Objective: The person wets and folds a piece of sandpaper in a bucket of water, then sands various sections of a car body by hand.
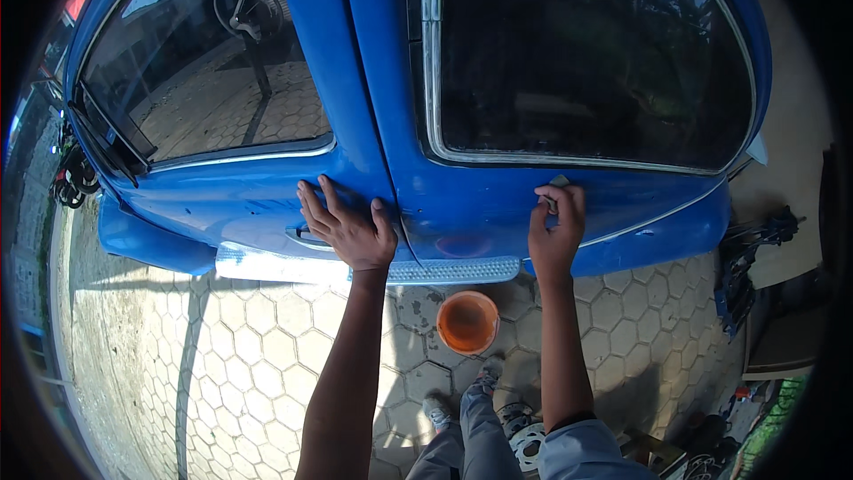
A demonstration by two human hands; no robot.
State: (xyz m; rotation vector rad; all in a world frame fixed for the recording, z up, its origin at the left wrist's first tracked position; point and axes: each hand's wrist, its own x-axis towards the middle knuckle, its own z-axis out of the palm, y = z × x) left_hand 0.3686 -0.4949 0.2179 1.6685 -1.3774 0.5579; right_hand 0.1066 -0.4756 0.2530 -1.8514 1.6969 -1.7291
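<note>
My left hand [351,233] lies with spread fingers on the blue car door [222,200], just below the front window. Partly behind it shows the chrome door handle [302,238]. Across the door gap, my right hand [558,236] pinches a small grey-green flat piece [559,181] between thumb and fingers. It is against or close to the blue rear body panel [498,191], under the dark rear window [586,53]. Most of the piece is hidden by my fingers, so its kind is unclear. A dull round patch [464,244] marks the panel between my hands.
An orange bucket [442,324] stands on hexagonal paving [267,347] by my feet. The car's ribbed running board [471,270] juts out above the ground. Dark clutter [751,249] lies at the right, and a pale wheel-like part [529,449] is near my legs.
</note>
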